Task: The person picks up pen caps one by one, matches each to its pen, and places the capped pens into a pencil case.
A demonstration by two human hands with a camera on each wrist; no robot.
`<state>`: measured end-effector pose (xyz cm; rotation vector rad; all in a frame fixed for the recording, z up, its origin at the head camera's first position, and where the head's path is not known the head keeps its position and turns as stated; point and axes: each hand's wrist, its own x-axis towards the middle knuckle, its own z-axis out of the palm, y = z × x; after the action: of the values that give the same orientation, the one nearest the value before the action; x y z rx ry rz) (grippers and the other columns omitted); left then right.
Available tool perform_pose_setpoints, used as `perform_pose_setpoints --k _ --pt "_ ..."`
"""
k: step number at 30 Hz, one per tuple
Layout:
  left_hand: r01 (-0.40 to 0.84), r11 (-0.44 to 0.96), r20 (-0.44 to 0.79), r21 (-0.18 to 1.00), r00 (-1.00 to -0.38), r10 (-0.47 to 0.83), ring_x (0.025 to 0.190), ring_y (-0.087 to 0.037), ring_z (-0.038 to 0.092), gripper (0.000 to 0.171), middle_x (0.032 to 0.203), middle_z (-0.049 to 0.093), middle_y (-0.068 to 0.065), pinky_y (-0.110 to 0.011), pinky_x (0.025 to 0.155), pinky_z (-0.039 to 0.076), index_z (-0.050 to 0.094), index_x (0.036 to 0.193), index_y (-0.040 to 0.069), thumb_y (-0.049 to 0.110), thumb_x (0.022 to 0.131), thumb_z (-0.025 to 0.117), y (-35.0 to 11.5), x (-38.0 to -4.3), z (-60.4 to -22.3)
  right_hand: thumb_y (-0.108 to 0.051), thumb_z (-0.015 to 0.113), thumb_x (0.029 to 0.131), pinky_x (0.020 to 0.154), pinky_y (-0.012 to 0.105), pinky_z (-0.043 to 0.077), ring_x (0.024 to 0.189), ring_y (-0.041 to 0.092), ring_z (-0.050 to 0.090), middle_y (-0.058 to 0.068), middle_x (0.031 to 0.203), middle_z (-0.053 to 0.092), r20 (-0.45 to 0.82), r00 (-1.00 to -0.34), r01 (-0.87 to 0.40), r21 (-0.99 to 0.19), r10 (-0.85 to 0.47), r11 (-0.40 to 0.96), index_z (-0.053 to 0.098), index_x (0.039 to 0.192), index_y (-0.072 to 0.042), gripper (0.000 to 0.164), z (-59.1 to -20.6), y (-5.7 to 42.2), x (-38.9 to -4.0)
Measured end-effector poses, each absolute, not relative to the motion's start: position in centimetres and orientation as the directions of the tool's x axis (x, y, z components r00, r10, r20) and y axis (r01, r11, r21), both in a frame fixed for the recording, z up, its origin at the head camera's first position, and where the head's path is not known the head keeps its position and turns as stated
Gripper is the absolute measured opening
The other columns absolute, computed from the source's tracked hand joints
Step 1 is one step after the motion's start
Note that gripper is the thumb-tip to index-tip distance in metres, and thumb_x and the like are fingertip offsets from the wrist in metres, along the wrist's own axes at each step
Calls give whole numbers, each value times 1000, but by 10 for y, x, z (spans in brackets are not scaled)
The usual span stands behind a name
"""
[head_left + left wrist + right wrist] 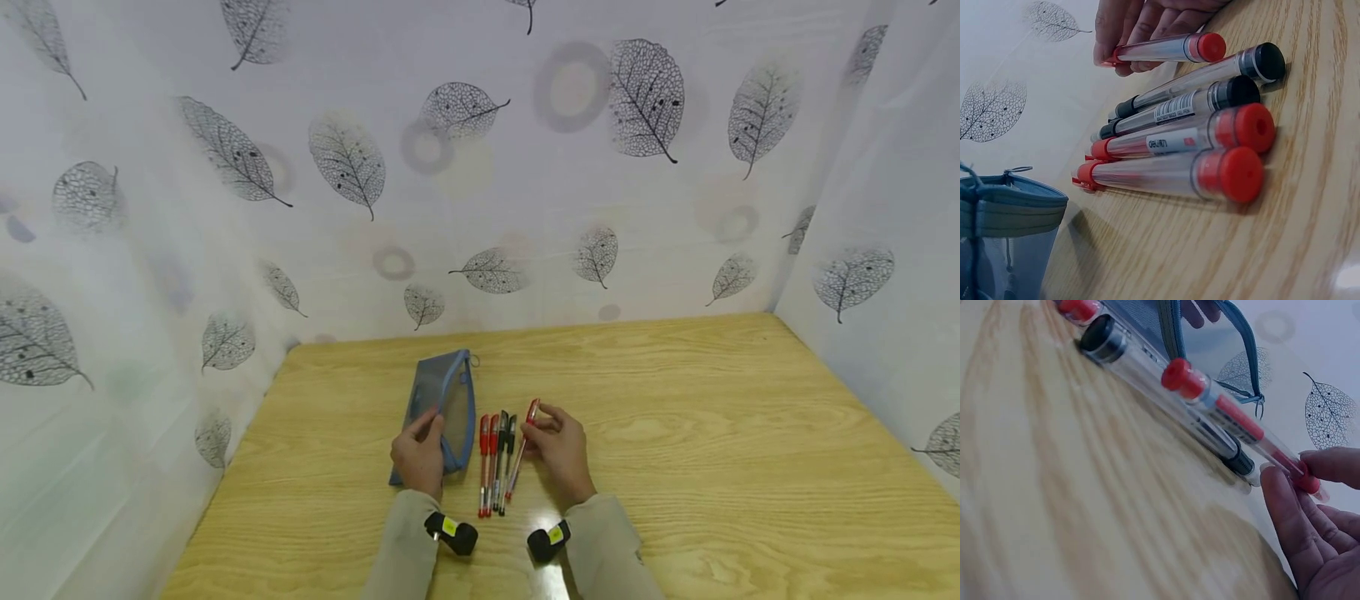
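Observation:
My left hand pinches the edge of a blue mesh zip pouch, whose mouth gapes toward the right. My right hand holds a red gel pen by its capped end between thumb and fingers, its other end slanting down toward me. Between the hands lie two red pens and two black pens, side by side on the table. In the right wrist view, the held pen hangs just above a black pen. The fingertips of my left hand are partly hidden at the pouch.
The wood-grain table reaches back to a white curtain printed with dark leaves, which also encloses both sides. A black wrist camera is strapped on the left sleeve, and another camera on the right.

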<state>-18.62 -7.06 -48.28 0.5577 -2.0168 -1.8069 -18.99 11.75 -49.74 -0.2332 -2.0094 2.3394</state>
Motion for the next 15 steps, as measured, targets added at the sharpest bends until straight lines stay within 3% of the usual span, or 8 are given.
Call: perform_pose_setpoints --k 15 --pt "-42 128 32 991 -847 -531 96 -25 65 17 105 71 -12 -41 82 52 76 104 9 12 88 70 -71 -187 -483 6 66 86 60 31 57 67 16 66 12 93 61 -111 -986 85 -976 125 -198 49 131 10 48 -497 119 -190"
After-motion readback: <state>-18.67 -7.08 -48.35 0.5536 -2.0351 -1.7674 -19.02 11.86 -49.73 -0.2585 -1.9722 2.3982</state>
